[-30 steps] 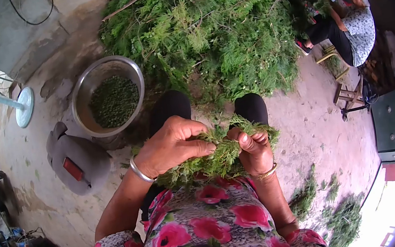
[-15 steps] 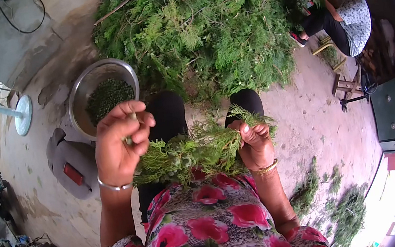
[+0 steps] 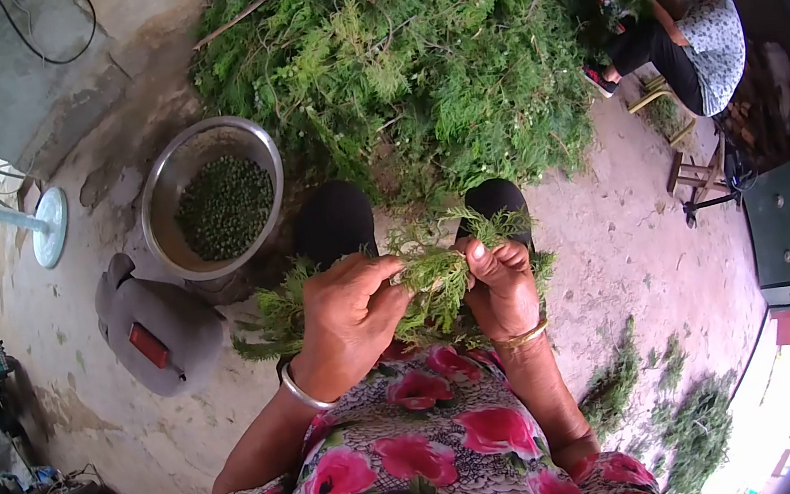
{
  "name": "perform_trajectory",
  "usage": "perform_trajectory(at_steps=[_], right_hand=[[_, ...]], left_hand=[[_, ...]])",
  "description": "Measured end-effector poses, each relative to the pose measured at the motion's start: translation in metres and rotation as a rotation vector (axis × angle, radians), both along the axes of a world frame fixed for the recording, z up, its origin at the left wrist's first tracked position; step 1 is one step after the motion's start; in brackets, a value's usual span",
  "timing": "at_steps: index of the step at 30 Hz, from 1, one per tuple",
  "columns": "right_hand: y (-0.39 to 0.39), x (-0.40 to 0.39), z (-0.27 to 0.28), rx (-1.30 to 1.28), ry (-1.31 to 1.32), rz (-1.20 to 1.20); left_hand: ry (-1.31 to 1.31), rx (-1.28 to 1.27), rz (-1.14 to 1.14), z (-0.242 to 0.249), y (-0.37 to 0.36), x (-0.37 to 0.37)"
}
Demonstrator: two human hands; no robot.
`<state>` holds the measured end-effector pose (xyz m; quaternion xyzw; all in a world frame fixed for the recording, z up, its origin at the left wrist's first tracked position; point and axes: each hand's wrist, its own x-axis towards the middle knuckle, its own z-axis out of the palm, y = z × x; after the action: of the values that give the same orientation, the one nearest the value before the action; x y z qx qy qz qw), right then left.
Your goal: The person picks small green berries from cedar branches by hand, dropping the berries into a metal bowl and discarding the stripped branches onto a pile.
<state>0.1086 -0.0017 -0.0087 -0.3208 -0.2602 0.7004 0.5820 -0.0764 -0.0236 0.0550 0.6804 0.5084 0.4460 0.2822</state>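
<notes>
A leafy green branch [image 3: 433,287] lies across my lap, between my knees and the floral shirt. My right hand [image 3: 501,283], with a gold bracelet, pinches the branch at its right part. My left hand [image 3: 349,314], with a silver bangle, has its thumb and forefinger together at the middle of the foliage; its fingertips touch the leaves, and whatever they pinch is too small to name. Beyond it, a metal basin [image 3: 153,215] holds many small green cones or berries [image 3: 226,205].
A large heap of cut greenery [image 3: 398,54] lies beyond my knees. A seated person [image 3: 705,42] is at the upper right. A grey cushioned seat [image 3: 148,322] with a red phone-like object [image 3: 148,345] stands left, near a fan [image 3: 50,228]. Loose sprigs [image 3: 694,432] lie lower right.
My left hand has moved right and down from beside the basin to the branch, uncovering the basin's contents. My right hand still holds the branch, nearly in place.
</notes>
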Motion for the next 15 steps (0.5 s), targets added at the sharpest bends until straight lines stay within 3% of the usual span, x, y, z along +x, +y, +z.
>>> perform_trajectory(at_steps=[7,10,12,14,15], right_hand=[[-0.001,-0.001,0.002,-0.003,-0.093,-0.010],[-0.002,0.000,0.003,-0.011,-0.123,0.014],[-0.001,0.003,0.008,0.001,-0.054,-0.056],[-0.001,0.004,0.011,0.009,0.014,-0.127],[-0.001,0.004,0.011,0.009,-0.010,-0.104]], left_hand=[[-0.075,-0.007,-0.004,-0.001,-0.001,-0.004],[0.071,0.168,0.210,-0.003,0.004,-0.012],[-0.394,-0.237,0.390,0.000,0.001,-0.032],[-1.023,-0.462,0.199,0.025,0.000,-0.048],[-1.144,-0.490,0.156,0.033,-0.001,-0.046]])
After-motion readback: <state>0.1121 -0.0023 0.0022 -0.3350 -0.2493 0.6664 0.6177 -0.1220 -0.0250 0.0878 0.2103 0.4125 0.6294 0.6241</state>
